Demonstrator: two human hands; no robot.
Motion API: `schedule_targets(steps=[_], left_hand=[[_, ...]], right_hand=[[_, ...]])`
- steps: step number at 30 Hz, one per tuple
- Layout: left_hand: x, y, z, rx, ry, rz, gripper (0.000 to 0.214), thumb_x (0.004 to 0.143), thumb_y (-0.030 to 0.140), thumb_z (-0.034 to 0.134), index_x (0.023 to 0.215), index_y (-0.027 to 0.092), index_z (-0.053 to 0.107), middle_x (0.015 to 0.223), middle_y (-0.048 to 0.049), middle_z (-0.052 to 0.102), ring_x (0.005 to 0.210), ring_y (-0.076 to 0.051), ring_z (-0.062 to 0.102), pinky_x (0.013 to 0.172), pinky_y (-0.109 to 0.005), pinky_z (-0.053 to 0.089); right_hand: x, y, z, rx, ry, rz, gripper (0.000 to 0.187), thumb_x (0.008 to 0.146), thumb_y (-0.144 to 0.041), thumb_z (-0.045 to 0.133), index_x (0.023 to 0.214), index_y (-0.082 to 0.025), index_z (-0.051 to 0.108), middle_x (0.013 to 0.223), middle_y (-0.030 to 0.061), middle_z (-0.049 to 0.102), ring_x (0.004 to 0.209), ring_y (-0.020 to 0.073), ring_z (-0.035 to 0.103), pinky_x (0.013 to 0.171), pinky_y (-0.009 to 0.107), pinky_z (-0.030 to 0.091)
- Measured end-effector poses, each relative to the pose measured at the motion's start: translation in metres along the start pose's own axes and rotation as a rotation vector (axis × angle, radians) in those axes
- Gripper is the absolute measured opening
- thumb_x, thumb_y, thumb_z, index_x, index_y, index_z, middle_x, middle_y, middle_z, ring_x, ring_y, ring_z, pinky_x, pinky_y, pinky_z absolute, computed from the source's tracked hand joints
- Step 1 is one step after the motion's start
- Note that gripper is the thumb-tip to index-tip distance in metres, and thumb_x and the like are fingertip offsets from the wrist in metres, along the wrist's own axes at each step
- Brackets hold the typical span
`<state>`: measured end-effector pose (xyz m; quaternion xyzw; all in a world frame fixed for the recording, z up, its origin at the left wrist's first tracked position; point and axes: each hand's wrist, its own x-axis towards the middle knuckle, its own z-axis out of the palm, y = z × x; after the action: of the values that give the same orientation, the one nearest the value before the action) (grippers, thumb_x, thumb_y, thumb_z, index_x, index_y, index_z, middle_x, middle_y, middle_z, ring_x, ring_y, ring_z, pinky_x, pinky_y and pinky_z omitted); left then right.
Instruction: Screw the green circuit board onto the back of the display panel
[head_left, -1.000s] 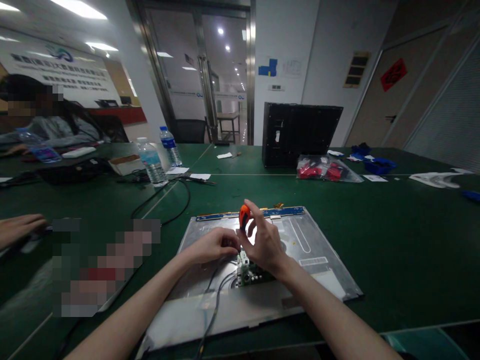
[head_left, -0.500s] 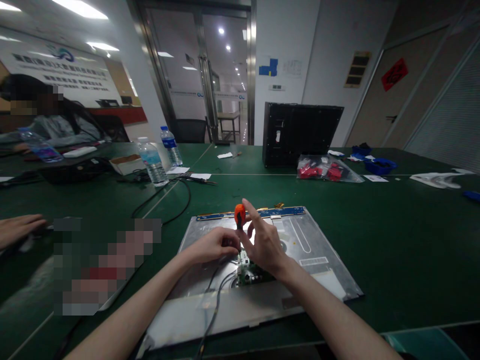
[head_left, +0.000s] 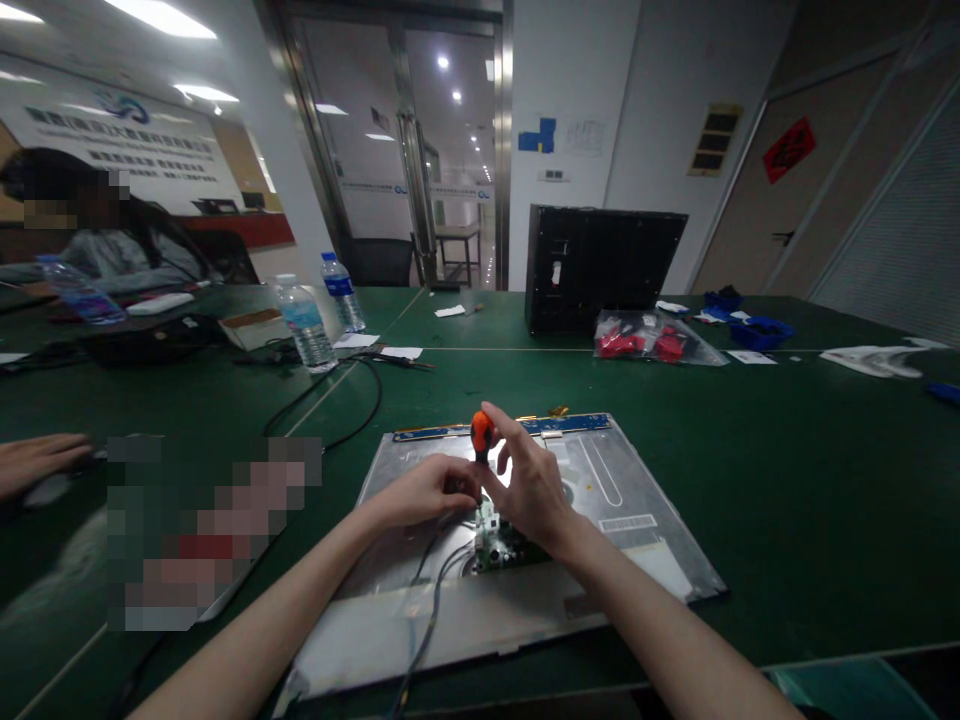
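Note:
An orange-and-black screwdriver [head_left: 482,437] stands upright over a green circuit board [head_left: 499,550]. Fingers of my right hand [head_left: 529,485] are closed around its handle, the index finger resting near the top. My left hand [head_left: 435,490] is beside the lower end of the screwdriver, thumb and fingertips pinched together at the board's upper edge; what they hold is hidden. Beneath both hands lies a flat silver display panel [head_left: 645,490] with a blue circuit strip [head_left: 577,424] along its far edge. Dark cables [head_left: 435,610] run from the board toward me.
Two water bottles [head_left: 306,325] stand at the back left, near a black cable [head_left: 379,400]. A black monitor-like case [head_left: 600,265] and a plastic bag with red parts [head_left: 652,338] are at the back. Another person's hand [head_left: 49,465] rests on a mouse at the left.
The screwdriver handle has tilted and shifted very slightly to the right, with my right index finger moving a little on it. My left hand stays in place.

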<state>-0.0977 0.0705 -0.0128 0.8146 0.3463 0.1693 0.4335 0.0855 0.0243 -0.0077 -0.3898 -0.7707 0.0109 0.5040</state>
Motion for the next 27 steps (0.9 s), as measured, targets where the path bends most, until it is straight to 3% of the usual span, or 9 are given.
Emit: schedule_targets(steps=[10,17,27], left_hand=[[0.000,-0.002,-0.001,0.015,-0.019,0.011,0.011,0.071,0.025,0.068,0.075,0.015,0.067,0.069,0.0000,0.065,0.067,-0.018,0.057,0.065,-0.026,0.043],[0.000,0.006,-0.001,-0.008,-0.008,0.014,0.007,0.069,0.022,0.066,0.071,0.016,0.066,0.068,0.0002,0.064,0.066,-0.017,0.056,0.064,-0.026,0.043],[0.000,-0.003,-0.001,0.017,-0.014,-0.003,0.012,0.071,0.025,0.067,0.076,0.014,0.067,0.071,-0.0002,0.065,0.068,-0.018,0.057,0.065,-0.026,0.044]], right_hand=[[-0.001,-0.002,0.000,0.030,-0.005,0.038,0.075,0.083,-0.014,0.054,0.149,-0.020,0.020,0.078,0.0001,0.064,0.058,0.0145,0.061,0.053,0.026,0.048],[0.000,0.000,0.000,0.006,0.019,0.001,0.075,0.085,-0.019,0.060,0.149,-0.024,0.023,0.095,0.0035,0.064,0.059,0.0128,0.059,0.052,0.026,0.047],[0.001,-0.003,0.000,0.024,0.021,0.029,0.076,0.083,-0.015,0.056,0.150,-0.022,0.020,0.088,0.0019,0.066,0.057,0.0128,0.059,0.053,0.025,0.047]])
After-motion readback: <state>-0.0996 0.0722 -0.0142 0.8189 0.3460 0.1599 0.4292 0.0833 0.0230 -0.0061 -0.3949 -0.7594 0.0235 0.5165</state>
